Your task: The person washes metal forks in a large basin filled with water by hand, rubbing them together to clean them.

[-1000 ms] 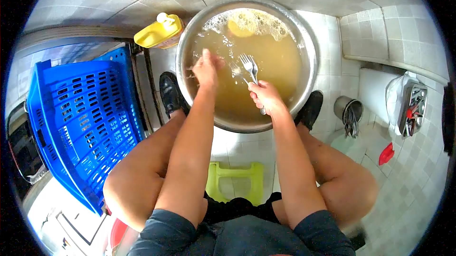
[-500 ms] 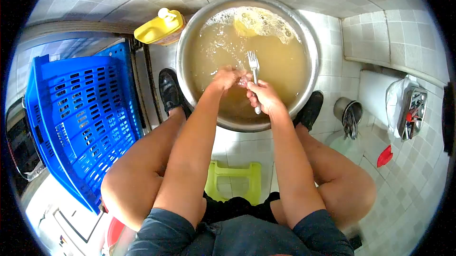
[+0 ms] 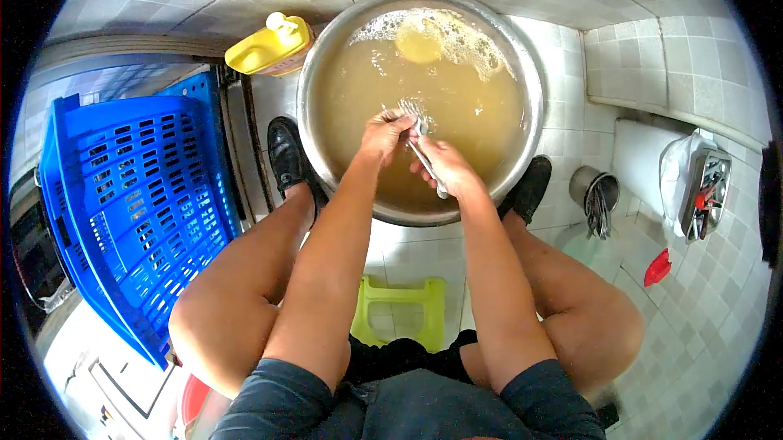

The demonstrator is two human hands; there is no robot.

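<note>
A wide metal basin (image 3: 534, 106) holds cloudy brownish water, with suds along its far side. Over the water, my right hand (image 3: 447, 167) is closed round the handle of a metal fork (image 3: 422, 137), whose lower end pokes out below the fingers. My left hand (image 3: 387, 137) pinches the fork near its upper part; whether something else is tucked in those fingers is hidden. Bright glints on the water blur the tine end. A yellow object (image 3: 418, 44) shows among the suds, its kind unclear.
A yellow jug (image 3: 269, 47) with a white cap stands left of the basin. Further left leans a blue plastic crate (image 3: 139, 195). At right are a metal pot of cutlery (image 3: 599, 203), a tray of utensils (image 3: 708, 195) and a red item (image 3: 657, 267). A green stool (image 3: 400, 283) sits below me.
My left hand has come onto the fork's upper part, and the fork now tilts further left. The pinkish bit seen between my hands no longer shows.
</note>
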